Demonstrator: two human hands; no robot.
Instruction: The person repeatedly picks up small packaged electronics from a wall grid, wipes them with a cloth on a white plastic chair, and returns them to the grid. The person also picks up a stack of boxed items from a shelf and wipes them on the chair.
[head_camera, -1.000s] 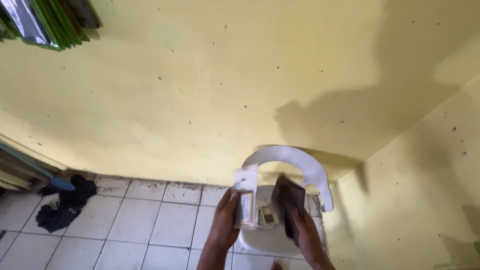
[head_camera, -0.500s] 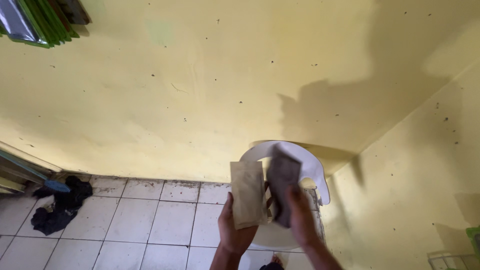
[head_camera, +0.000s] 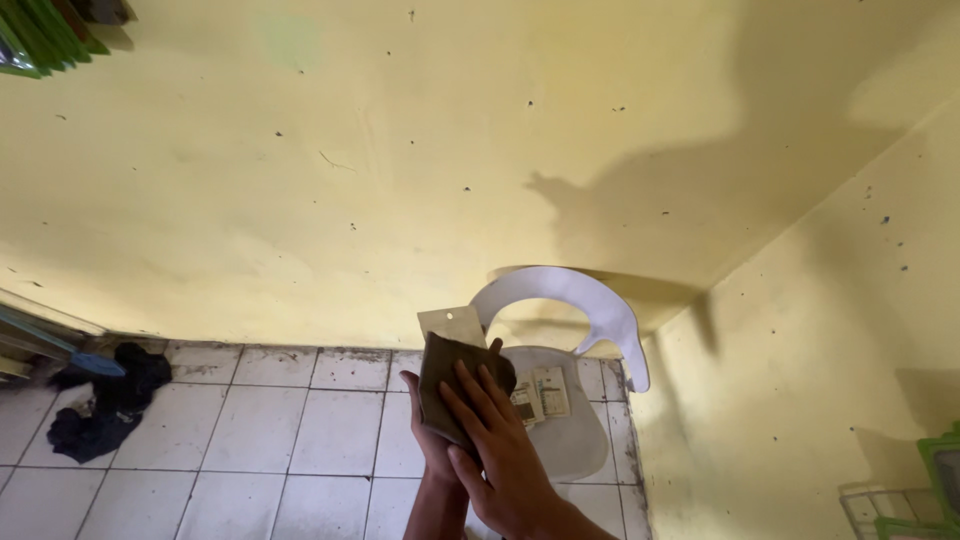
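The left hand (head_camera: 425, 425) grips a flat pale card (head_camera: 452, 325) from below and holds it up in front of the white plastic chair (head_camera: 570, 300), while the right hand (head_camera: 495, 440) lies flat, fingers spread, pressing a dark cloth (head_camera: 445, 385) against its face. The cloth covers most of the card, with only the top strip bare; more small cards (head_camera: 545, 392) lie on the chair seat.
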